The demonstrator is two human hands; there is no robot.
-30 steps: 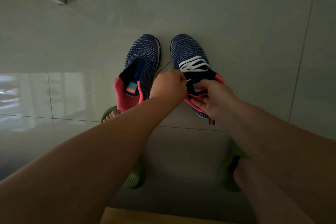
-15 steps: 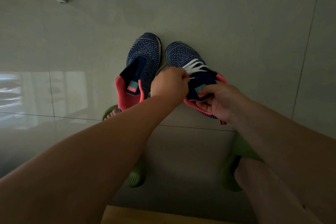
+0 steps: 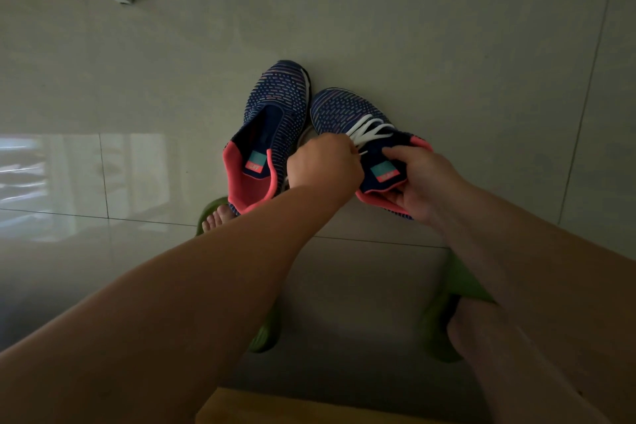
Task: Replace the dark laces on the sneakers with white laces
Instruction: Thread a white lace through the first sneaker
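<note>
Head view: right sneaker (image 3: 347,110) on the floor (image 3: 447,45), heel tipped up. Right hand (image 3: 418,182) grips its collar, thumb on the tongue. Left hand (image 3: 325,162) is clenched on the white lace (image 3: 366,129), half threaded. Left sneaker (image 3: 275,113) sits just beside it, no lace in the eyelets. I judge the lace light and floppy; take it near the tip. Knit upper is soft, so brace it at the heel. No containers here.

Bare forearms without sleeves, bare legs, green slip-on sandals (image 3: 265,334) on both feet, toes showing
</note>
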